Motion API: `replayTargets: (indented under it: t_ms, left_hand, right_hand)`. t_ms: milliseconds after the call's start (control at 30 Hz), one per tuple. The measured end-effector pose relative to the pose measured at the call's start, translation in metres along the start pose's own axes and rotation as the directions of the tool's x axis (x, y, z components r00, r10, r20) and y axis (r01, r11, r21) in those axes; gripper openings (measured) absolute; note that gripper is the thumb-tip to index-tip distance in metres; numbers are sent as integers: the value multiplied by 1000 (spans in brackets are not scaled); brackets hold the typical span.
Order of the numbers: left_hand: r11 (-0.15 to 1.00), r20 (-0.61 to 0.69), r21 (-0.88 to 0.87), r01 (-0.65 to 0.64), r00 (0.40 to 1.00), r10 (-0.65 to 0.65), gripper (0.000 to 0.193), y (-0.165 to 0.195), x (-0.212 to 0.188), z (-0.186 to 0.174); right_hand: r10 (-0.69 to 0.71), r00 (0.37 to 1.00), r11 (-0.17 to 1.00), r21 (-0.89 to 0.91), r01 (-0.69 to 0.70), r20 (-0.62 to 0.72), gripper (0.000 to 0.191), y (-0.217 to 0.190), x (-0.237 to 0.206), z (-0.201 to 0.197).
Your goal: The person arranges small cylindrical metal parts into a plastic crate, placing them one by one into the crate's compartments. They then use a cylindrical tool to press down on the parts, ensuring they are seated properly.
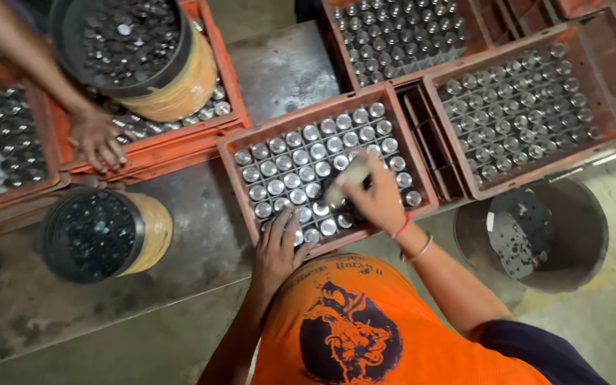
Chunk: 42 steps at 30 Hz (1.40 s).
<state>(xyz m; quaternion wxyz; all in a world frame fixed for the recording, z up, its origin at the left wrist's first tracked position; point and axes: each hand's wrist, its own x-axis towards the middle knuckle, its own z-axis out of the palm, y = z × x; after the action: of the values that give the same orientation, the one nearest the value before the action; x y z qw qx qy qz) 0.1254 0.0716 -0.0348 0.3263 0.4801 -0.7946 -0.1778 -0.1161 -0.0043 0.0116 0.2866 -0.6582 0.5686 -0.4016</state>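
Head view caught it from above: the left hand [277, 246] lay flat, fingers spread and released, pressing on the near rim of the red crate [235, 187], apparently to steady it. The right hand [376, 199] was over the crate's middle, fingers grasping a pale blurred bottle [346, 180], tilted and lifted just above the rows. It was too smeared to tell its cap from its body. Silver-capped bottles [301, 160] filled the crate in tight upright rows, touching one another, so the only way in looked to be from straight above. The hold on the bottle's lower part fitted that.

Around the crate, room was tight. A 2nd crate [611, 107] sat just beside on the right, with a narrow slotted gap between the 2. A 3rd crate [333, 43] stood behind, also packed. Another person's hand [96, 137] rested, fingers spread, on the edge of an orange crate [231, 93] at the left, near but not touching the working crate. A yellow-sided bucket [155, 232] stood on the metal table [201, 235] to the left, well filled with dark caps. A brown tub [586, 214] sat on the floor at the right, mostly bare inside. The clearest room lay on the table between bucket and crate.
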Motion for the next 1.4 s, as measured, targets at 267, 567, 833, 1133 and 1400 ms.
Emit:
replayTargets:
  t_ms: [267,567,833,1133,1400]
  left_hand:
    - [131,266,-893,430,740,-618,33,-20,32,29]
    - [970,-409,-243,-10,908,-93,68,-154,191,-146]
    - [980,-355,-183,85,923,-146,52,-60,181,-85]
    - [885,223,-463,-37,962,157,48,83,131,56]
    - [980,254,-194,-35,963,85,82,114,143,141]
  right_hand:
    - [-339,934,941,59,334,114,55,-59,-19,5]
    - [32,996,988,-150,-45,-87,55,-2,-113,-30]
    - [371,870,901,-101,-422,-325,45,27,-195,-26]
    - [265,860,926,-133,-353,-437,36,57,-177,-79]
    - [236,732,922,-92,-377,-639,25,129,-158,-200]
